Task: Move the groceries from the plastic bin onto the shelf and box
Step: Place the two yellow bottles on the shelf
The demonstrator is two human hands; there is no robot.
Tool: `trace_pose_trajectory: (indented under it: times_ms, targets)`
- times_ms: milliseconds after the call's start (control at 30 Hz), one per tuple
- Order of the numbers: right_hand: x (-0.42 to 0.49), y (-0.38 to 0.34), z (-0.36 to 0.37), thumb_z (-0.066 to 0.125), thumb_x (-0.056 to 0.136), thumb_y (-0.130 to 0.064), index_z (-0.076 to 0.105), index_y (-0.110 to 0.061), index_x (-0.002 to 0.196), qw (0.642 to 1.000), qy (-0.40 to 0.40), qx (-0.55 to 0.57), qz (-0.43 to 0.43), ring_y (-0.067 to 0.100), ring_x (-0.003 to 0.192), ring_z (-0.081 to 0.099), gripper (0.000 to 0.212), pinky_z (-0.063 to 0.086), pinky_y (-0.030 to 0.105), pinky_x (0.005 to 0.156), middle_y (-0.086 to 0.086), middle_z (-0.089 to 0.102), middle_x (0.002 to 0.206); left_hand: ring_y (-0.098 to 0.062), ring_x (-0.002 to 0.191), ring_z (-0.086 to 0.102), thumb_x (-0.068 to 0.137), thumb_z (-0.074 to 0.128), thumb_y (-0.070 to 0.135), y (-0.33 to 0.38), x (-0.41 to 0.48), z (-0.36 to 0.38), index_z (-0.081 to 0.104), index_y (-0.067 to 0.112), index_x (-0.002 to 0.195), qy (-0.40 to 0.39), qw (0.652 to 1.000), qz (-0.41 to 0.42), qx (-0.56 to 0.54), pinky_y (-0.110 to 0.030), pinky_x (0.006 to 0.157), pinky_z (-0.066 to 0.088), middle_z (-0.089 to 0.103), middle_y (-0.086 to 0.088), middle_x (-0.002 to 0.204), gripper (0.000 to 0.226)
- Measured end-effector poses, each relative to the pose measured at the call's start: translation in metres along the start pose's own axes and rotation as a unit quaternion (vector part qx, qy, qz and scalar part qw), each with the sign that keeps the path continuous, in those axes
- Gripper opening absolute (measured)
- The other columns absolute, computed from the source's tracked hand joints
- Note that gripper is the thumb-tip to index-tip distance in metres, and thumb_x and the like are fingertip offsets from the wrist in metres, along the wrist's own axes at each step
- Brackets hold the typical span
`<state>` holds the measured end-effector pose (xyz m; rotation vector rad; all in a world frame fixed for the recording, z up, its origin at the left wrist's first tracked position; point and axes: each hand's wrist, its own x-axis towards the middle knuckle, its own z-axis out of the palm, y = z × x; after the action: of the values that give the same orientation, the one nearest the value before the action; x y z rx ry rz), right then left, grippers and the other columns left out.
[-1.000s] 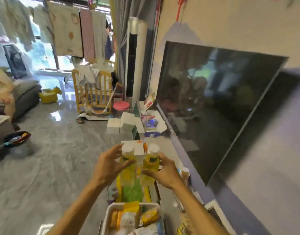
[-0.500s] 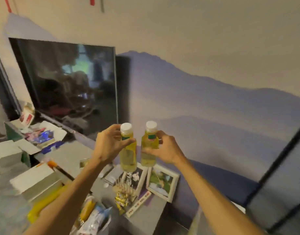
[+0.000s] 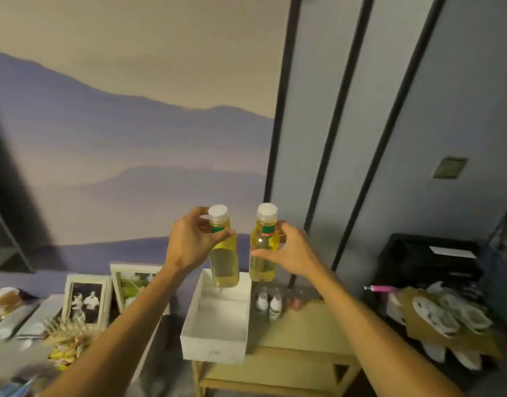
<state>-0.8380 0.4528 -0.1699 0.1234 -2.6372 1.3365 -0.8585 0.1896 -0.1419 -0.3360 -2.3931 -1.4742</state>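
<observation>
My left hand [image 3: 190, 243] grips a clear bottle of yellow liquid with a white cap [image 3: 222, 262] near its neck. My right hand [image 3: 289, 252] grips a second, matching yellow bottle [image 3: 263, 253]. Both bottles are upright in the air, side by side, over the far end of a white open box [image 3: 215, 336]. The box sits on the left part of a low wooden shelf [image 3: 298, 330]. The plastic bin is out of view.
Three small white bottles [image 3: 268, 305] stand on the shelf right of the box. Framed photos [image 3: 86, 302] lean on the grey counter at left. A black unit [image 3: 430, 259] and cardboard tray of cups [image 3: 453, 319] sit at right.
The view has swung right, from the TV and counter to the wooden shelf and white box. Both hands still carry the bottles, which now hang over the box.
</observation>
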Motion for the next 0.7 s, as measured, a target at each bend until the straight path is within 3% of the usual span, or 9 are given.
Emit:
trace_pose_trajectory:
  times_ms: [67,200,267,367,467,633,700]
  targets:
    - [-0.017,0.028,-0.033,0.095,0.058,-0.069,0.065,-0.035,0.13,1.0,0.006,-0.003,0.017,0.001,0.106,0.072,0.085,0.062,0.039,0.095,-0.017,0.075,0.116,0.0,0.086,0.074,0.066,0.094,0.051,0.017,-0.011,0.042,0.068,0.025,0.121,-0.019,1.0,-0.004,-0.015,-0.029,0.079,0.064,0.079,0.01,0.1,0.066]
    - [-0.046,0.07,-0.071,0.098,0.066,-0.057,0.065,-0.033,0.131,0.998,0.02,-0.003,0.051,-0.006,0.104,0.067,0.077,0.053,0.019,0.084,-0.019,0.073,0.116,0.004,0.085,0.073,0.063,0.095,0.058,0.033,-0.029,0.109,0.068,0.03,0.118,-0.046,0.999,-0.021,-0.017,-0.038,0.081,0.064,0.079,0.015,0.095,0.067]
    - [-0.057,0.09,-0.077,0.097,0.066,-0.057,0.064,-0.033,0.131,0.997,0.024,0.0,0.071,-0.006,0.105,0.066,0.077,0.049,0.016,0.081,-0.018,0.073,0.117,0.002,0.086,0.074,0.061,0.094,0.062,0.033,-0.033,0.134,0.068,0.031,0.116,-0.063,0.997,-0.033,-0.007,-0.041,0.083,0.064,0.079,0.016,0.096,0.068]
    - [-0.063,0.124,-0.08,0.097,0.067,-0.054,0.06,-0.032,0.135,0.994,0.022,0.018,0.106,0.0,0.113,0.067,0.081,0.054,0.026,0.094,-0.016,0.072,0.124,0.0,0.086,0.073,0.062,0.092,0.063,0.027,-0.033,0.168,0.068,0.034,0.114,-0.083,0.996,-0.041,0.009,-0.038,0.082,0.062,0.077,0.019,0.091,0.064]
    - [-0.065,0.157,-0.082,0.096,0.065,-0.056,0.061,-0.032,0.134,0.989,0.021,0.029,0.14,0.004,0.115,0.069,0.081,0.056,0.037,0.104,-0.014,0.073,0.123,0.003,0.085,0.069,0.067,0.094,0.051,0.015,-0.031,0.202,0.068,0.03,0.118,-0.112,0.992,-0.056,0.014,-0.024,0.075,0.056,0.072,0.02,0.091,0.061]
    - [-0.06,0.225,-0.075,0.095,0.064,-0.062,0.062,-0.037,0.129,0.98,0.033,0.044,0.191,0.001,0.111,0.071,0.077,0.059,0.041,0.103,-0.016,0.075,0.118,0.004,0.084,0.07,0.067,0.095,0.05,-0.023,-0.015,0.263,0.064,0.036,0.113,-0.162,0.983,-0.083,0.003,-0.036,0.081,0.063,0.075,0.02,0.093,0.057]
    - [-0.054,0.256,-0.068,0.09,0.058,-0.076,0.062,-0.034,0.128,0.977,0.04,0.055,0.201,0.002,0.109,0.073,0.087,0.06,0.041,0.101,-0.015,0.076,0.117,0.004,0.084,0.07,0.065,0.093,0.056,-0.042,-0.011,0.291,0.061,0.039,0.11,-0.175,0.98,-0.095,0.011,-0.038,0.082,0.062,0.074,0.022,0.09,0.057]
